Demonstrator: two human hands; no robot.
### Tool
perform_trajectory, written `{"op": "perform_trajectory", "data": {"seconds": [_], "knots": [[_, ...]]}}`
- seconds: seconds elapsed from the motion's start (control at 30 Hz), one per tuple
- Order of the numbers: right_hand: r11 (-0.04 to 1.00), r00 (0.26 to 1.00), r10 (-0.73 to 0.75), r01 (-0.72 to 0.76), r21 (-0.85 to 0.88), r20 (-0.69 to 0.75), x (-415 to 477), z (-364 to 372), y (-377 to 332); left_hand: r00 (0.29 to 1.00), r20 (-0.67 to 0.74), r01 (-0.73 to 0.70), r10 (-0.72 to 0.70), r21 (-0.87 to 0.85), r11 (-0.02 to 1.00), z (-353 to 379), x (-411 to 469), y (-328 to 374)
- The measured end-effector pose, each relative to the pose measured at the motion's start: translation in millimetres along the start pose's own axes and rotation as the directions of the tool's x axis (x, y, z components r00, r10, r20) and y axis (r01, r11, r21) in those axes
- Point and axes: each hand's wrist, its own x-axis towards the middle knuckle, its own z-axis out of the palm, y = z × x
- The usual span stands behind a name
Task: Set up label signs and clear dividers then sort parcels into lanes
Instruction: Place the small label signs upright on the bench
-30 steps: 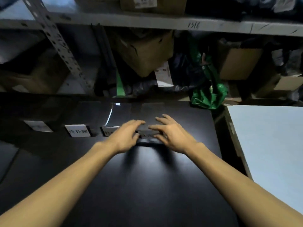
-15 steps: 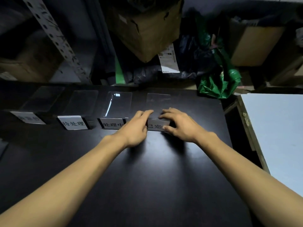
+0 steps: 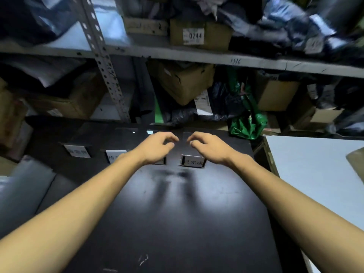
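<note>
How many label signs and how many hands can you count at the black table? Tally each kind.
label signs: 4, one mostly hidden under the left wrist
hands: 2, left hand, right hand
Total: 6

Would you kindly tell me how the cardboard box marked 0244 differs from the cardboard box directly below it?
The 0244 box sits level on the upper shelf; the lower box is tilted, one corner pointing down. The 0244 box shows a white number label; the lower box shows a dark tear. Both are brown cardboard.
</note>
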Motion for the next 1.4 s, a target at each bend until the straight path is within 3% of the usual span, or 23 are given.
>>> {"op": "perform_trajectory", "data": {"seconds": [0.17, 0.3, 0.57, 0.73, 1.07, 1.27, 1.4], "knots": [[0.994, 0.994, -0.104, 0.105, 0.026, -0.038, -17, -20, -77, 0.996, -0.078, 0.027, -0.031, -0.047, 0.999, -59, -70, 1], [0.969, 0.969, -0.246, 0.246, -0.015, 0.012, -27, -19, -149, 0.971, -0.200, 0.109, -0.128, -0.105, 0.989, -104, -145, -5], [0.906, 0.906, -0.418, 0.421, -0.048, 0.062, -16, 10, -268, 0.919, -0.352, 0.146, -0.179, -0.117, 0.982, -194, -230, -38], [0.911, 0.916, -0.380, 0.395, -0.116, 0.128, 29, 50, -293, 0.915, -0.352, 0.166, -0.197, -0.118, 0.979, -219, -214, -95], [0.982, 0.987, -0.088, 0.109, -0.157, 0.136, 168, 158, -259, 0.959, -0.199, 0.202, -0.201, -0.015, 0.979, -201, -93, -231], [0.923, 0.968, 0.001, 0.096, -0.372, 0.252, 202, 244, -226, 0.949, -0.119, 0.290, -0.291, -0.031, 0.957, -172, -56, -292], [0.870, 0.988, -0.020, 0.093, -0.485, 0.155, 195, 275, -220, 0.946, -0.010, 0.324, -0.325, -0.063, 0.944, -156, -46, -307]]}}
